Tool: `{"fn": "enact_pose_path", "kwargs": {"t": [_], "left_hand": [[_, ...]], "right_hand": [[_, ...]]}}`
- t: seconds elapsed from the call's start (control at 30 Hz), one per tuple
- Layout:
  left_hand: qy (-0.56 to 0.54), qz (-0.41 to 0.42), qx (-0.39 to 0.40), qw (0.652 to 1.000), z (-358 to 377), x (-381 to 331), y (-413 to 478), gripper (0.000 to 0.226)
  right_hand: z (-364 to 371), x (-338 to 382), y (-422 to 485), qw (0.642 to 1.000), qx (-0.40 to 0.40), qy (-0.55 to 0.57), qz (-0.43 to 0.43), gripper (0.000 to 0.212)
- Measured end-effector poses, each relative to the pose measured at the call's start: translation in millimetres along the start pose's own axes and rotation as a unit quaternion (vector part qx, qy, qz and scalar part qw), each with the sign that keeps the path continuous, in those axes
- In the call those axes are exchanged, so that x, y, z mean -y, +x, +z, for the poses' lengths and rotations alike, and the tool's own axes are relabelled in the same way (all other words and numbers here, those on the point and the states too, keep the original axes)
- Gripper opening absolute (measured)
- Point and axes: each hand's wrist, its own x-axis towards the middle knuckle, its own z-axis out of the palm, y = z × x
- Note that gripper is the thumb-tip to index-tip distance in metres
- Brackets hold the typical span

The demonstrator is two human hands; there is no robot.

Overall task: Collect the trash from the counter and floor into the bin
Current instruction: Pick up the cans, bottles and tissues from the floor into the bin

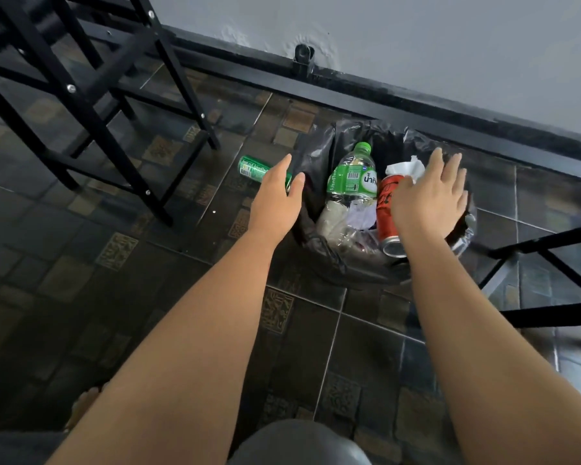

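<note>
Both hands open: left hand by green can, right hand over bin.

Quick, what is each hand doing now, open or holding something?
Left hand: open, holding nothing, above the green can.
Right hand: open, fingers spread, holding nothing, over the bin.

Open hands over full bin
</note>
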Motion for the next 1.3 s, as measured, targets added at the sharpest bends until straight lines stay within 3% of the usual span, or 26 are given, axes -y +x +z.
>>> {"fn": "enact_pose_path", "kwargs": {"t": [0.27,0.43,0.57,0.7,0.87,1.03,1.2,1.3], "left_hand": [[0.074,0.010,-0.005,0.997,-38.4,67.5,47.3,0.044],[0.185,0.015,0.058,0.981,-66.5,102.7,89.7,0.045],[0.232,0.028,0.098,0.967,-90.1,116.3,117.0,0.047],[0.246,-0.021,0.116,0.962,-92.2,137.3,138.3,0.050],[0.325,-0.037,0.174,0.929,-58.5,178.4,151.2,0.064],[0.390,-0.061,0.227,0.890,-23.2,221.9,127.4,0.072],[0.407,-0.032,0.149,0.901,-5.4,256.4,103.7,0.068],[0.410,-0.012,0.119,0.904,-0.1,267.7,100.8,0.067]], "right_hand": [[53.9,104.5,-36.3,0.988,0.004,0.027,-0.155,0.055],[93.9,171.8,-41.9,0.978,0.060,-0.039,-0.197,0.058],[138.3,197.7,-31.0,0.969,0.169,-0.098,-0.151,0.065],[182.1,194.1,-10.3,0.954,0.236,-0.153,-0.105,0.075],[238.8,180.4,20.2,0.946,0.241,-0.200,-0.089,0.088],[279.8,169.3,32.7,0.933,0.257,-0.227,-0.109,0.087],[299.6,148.3,18.2,0.952,0.151,-0.234,-0.129,0.048],[296.6,143.7,8.4,0.961,0.144,-0.207,-0.110,0.052]]}}
